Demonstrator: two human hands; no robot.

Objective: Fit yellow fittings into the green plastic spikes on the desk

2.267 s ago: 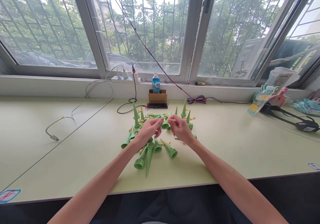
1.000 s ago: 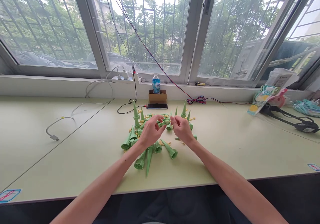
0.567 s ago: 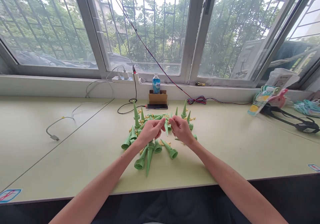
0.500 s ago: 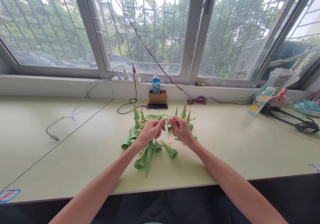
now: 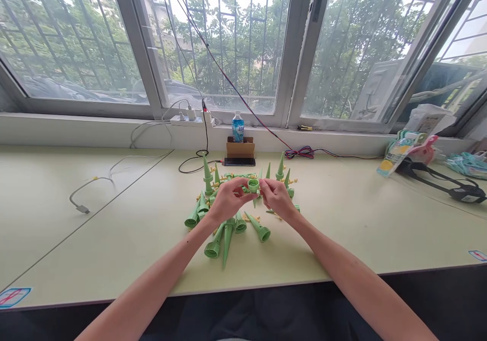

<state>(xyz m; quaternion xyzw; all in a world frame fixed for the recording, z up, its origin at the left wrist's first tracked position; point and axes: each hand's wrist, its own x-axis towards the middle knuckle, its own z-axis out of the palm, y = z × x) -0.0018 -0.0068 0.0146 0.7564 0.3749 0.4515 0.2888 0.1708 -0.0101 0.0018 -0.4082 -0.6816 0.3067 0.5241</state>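
Two hands meet over the table [image 5: 342, 199]: the left hand [image 5: 228, 199] has its thumb and fingers clamped around the wide end of a green cone [image 5: 253, 190], while the right hand [image 5: 277, 197] brings its fingertips just beside the rim. Whether those right fingertips touch the cone or pinch some small piece, I cannot tell.

The held cone could turn or slip, I judge, because the left hand seems to grip only its round collar; a sideways push from the right hand would tilt it. Beyond the right hand, an upright cone [image 5: 280, 169] might topple if the knuckles swing forward, since it looks narrow for its height. Another tall cone [image 5: 207, 178], beyond and to the left of the left hand, runs a similar risk. Yellow pieces [image 5: 251, 218] lie below and between the hands, small enough to be swept aside by a dropping wrist.

As for looks, the held cone is pale green, its round mouth facing up with ridges inside, its tapering tip pointing down between the hands. Nearer the body than the hands, a loose cone [image 5: 262, 233] rests on its side, with small holes along its taper.
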